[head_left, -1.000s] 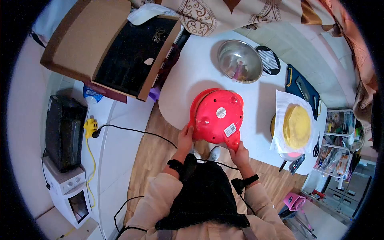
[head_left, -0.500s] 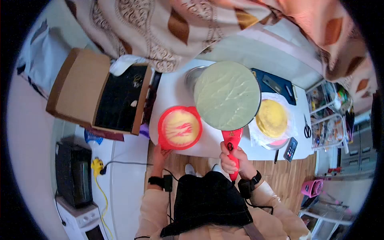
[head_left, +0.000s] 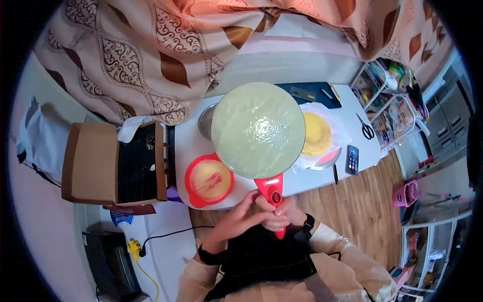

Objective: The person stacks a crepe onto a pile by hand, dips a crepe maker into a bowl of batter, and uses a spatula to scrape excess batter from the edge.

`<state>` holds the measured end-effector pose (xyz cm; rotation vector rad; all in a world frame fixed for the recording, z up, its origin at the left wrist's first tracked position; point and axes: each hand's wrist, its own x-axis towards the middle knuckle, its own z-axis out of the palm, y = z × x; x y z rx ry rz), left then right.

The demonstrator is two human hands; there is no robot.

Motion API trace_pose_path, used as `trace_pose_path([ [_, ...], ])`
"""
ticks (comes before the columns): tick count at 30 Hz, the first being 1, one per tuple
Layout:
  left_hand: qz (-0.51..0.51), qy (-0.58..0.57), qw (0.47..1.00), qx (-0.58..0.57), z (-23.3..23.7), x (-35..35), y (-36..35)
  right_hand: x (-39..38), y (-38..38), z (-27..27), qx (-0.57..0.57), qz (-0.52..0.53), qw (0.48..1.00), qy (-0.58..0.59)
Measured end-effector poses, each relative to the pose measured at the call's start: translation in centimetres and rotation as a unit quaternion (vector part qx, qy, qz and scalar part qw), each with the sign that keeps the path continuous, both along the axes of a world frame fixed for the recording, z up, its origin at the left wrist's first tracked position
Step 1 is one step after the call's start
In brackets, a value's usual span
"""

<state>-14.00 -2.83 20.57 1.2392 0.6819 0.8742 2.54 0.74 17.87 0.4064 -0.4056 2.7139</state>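
My right hand (head_left: pixel 287 210) wraps around the red handle (head_left: pixel 266 187) of an electric crepe maker. Its round plate (head_left: pixel 257 130), covered with a pale, glossy layer of batter, is held up over the table. My left hand (head_left: pixel 240 217) is beside the handle, fingers stretched and apart, fingertips right at the handle and at my right hand. To the left of the handle, a red bowl (head_left: pixel 189 187) holds some yellow batter with streaks of bare red bottom. Right of the plate, a stack of yellow crepes (head_left: pixel 317 135) lies on white paper (head_left: pixel 338 125).
Behind the plate sits a metal bowl (head_left: pixel 206 121), partly hidden. Scissors (head_left: pixel 367 130), a phone (head_left: pixel 352 160) and a dark board (head_left: pixel 324 93) lie on the right. An open cardboard box (head_left: pixel 93 163) stands left, above a yellow plug (head_left: pixel 134 248) with a black cord.
My left hand has left the red bowl's rim and come to the handle. The crepe maker is closer to my body, its plate now shinier. The head view has shifted.
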Motion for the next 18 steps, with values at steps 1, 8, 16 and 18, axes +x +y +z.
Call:
trace_pose_path([
  [1, -0.024, 0.0, 1.0, 0.003, 0.6, 1.1, 0.4, 0.3, -1.0, 0.5, -0.001, -0.031, 0.998, -0.051],
  [8, -0.062, 0.051, 0.994, -0.077, 0.4, 3.7, 0.5, 3.7, -1.2, 0.2, 0.228, -0.089, 0.931, -0.271],
  [16, 0.116, 0.061, 0.989, 0.071, -2.9, 5.0, 1.1, 4.2, 0.0, 2.0, 0.528, -0.137, 0.732, -0.408],
  [18, 0.205, 0.139, 0.963, 0.103, -2.9, 4.9, 1.5, 4.4, -0.3, 1.2, 0.488, -0.18, 0.758, -0.395],
])
